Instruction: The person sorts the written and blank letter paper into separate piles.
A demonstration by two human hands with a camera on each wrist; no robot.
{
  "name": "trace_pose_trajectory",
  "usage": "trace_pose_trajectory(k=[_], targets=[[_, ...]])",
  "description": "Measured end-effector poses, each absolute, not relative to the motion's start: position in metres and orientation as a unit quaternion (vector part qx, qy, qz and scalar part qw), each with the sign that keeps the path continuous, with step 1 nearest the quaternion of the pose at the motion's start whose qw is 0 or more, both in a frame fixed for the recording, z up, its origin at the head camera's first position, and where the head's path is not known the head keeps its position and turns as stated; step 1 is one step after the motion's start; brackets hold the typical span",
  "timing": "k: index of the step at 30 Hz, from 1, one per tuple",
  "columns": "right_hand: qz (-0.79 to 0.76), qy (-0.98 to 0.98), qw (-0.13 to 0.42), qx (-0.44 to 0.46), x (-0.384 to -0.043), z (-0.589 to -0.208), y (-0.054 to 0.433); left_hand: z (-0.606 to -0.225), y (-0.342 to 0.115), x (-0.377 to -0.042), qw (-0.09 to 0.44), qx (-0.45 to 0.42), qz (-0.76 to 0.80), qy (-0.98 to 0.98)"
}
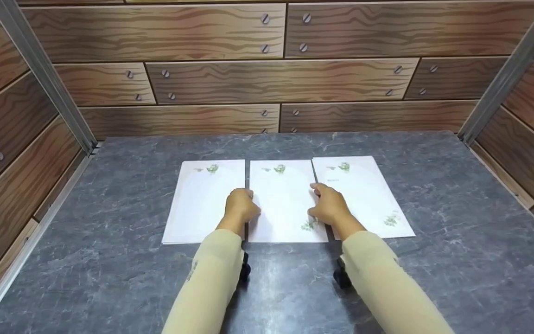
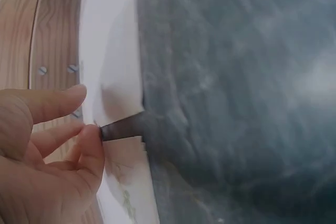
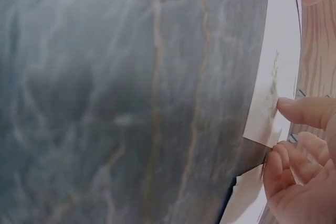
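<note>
Three white paper piles or sheets with small green plant prints lie side by side: left paper (image 1: pixel 206 204), middle paper (image 1: pixel 281 199), right paper (image 1: pixel 364 199). My left hand (image 1: pixel 240 204) grips the middle paper's left edge, its curled fingers in the narrow gap beside the left paper. At the opposite edge, my right hand (image 1: pixel 329 204) holds the middle paper, thumb on its top near a green print (image 3: pixel 274 77). Curled fingertips (image 3: pixel 275 156) meet that edge in the right wrist view. The middle paper lies flat. How firmly either hand pinches it is hard to see.
A dark grey marbled tabletop (image 1: pixel 109 278) extends around the papers. Behind it stands a wood-plank-patterned wall (image 1: pixel 230 83), with similar side walls and grey metal corner posts (image 1: pixel 44 79). The left paper shows slightly offset layers at its near edge.
</note>
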State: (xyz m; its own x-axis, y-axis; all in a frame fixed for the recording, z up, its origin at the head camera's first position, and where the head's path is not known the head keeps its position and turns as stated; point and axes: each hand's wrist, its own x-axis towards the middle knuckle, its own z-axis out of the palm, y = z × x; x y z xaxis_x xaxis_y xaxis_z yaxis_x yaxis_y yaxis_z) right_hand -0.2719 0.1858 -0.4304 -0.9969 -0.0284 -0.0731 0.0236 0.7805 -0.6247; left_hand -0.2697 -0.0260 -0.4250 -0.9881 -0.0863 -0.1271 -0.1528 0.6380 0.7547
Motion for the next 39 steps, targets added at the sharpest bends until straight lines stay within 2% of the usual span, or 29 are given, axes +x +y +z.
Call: trace_pose_trajectory(k=[9,15,23,39], targets=[[-0.259,0.964,0.051,-0.017,-0.267,-0.429,0.192,-0.428,-0.025,-0.270,0.066,-0.030,0.368,0.927],[-0.240,0.970,0.046,-0.019,-0.266,-0.430,0.193,-0.428,-0.022,-0.269,0.051,-0.048,0.346,0.936],[-0.229,0.972,0.041,-0.034,-0.265,-0.432,0.197,-0.426,-0.018,-0.267,0.057,-0.016,0.262,0.963],[-0.204,0.978,0.009,-0.035,-0.263,-0.435,0.195,-0.427,-0.021,-0.262,0.044,0.009,0.230,0.972]])
